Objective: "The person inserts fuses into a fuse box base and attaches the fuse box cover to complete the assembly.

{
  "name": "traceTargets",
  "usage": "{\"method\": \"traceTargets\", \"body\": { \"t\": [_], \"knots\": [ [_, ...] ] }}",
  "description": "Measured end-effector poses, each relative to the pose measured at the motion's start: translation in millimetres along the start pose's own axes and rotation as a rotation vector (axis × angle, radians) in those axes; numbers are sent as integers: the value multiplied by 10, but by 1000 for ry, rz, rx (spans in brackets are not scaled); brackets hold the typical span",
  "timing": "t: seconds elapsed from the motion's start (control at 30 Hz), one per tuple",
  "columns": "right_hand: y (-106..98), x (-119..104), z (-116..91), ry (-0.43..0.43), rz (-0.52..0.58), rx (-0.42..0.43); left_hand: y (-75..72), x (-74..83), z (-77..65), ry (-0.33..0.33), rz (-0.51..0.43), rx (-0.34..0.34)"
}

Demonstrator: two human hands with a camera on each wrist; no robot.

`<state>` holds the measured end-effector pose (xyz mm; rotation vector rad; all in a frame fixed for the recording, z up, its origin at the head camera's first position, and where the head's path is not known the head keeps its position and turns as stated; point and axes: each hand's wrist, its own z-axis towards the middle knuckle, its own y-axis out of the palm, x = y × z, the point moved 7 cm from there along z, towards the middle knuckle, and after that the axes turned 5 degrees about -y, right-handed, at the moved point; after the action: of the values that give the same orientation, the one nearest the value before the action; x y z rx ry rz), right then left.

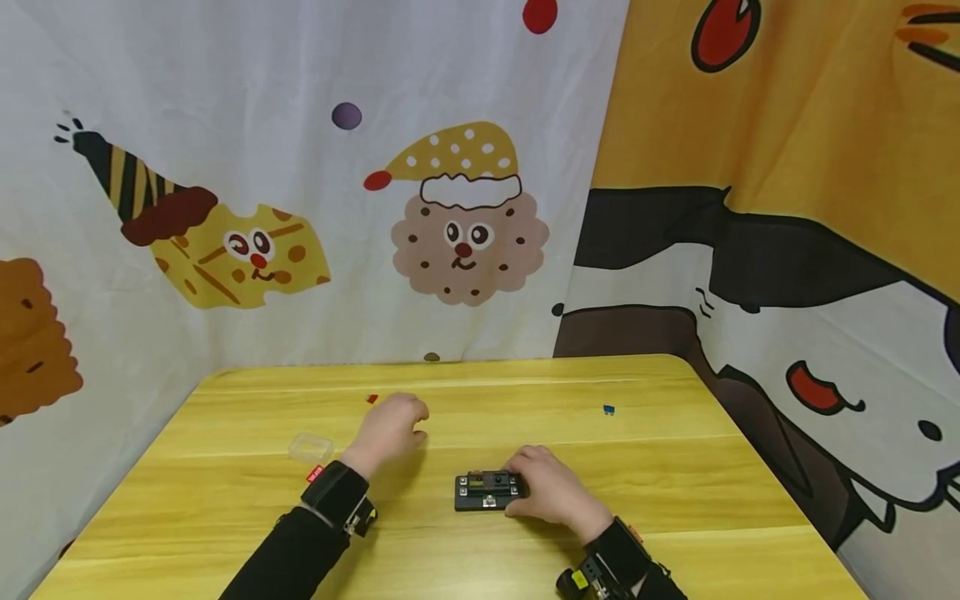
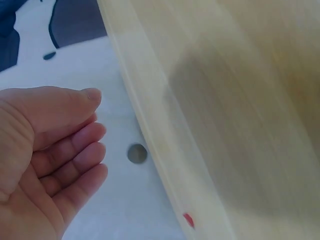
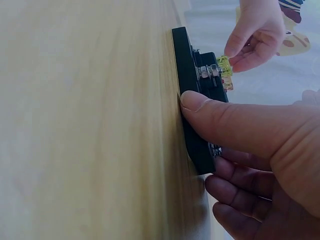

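My right hand (image 1: 553, 490) grips the right end of a black fuse block (image 1: 468, 503) lying on the table, thumb along its near edge. In the right wrist view, metal studs and nuts (image 3: 204, 72) and a translucent yellow piece (image 3: 223, 65) show on the block. My left hand (image 1: 388, 429) is held over the table, left of and beyond the block, holding nothing. Its fingers (image 2: 85, 160) are loosely curled in the left wrist view. Just beyond that hand lies a small red piece (image 1: 372, 399), also seen in the left wrist view (image 2: 188, 220).
A clear plastic cover (image 1: 311, 448) lies on the wooden table (image 1: 420, 558), left of my left hand. Toward the back right is a small blue piece (image 1: 609, 410). Behind the table's far edge hangs a printed cloth (image 1: 285, 75).
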<state>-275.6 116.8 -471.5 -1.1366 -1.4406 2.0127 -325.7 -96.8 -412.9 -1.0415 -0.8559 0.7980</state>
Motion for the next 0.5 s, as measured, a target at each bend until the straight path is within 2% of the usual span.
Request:
{"method": "traceTargets", "body": {
  "t": [0.23,0.5],
  "knots": [
    [-9,-2,-3,-2,2,-2,29,-234,49,-30,28,-22],
    [-5,-4,-6,-1,11,-6,36,-407,127,-35,70,-33]
  ]
}}
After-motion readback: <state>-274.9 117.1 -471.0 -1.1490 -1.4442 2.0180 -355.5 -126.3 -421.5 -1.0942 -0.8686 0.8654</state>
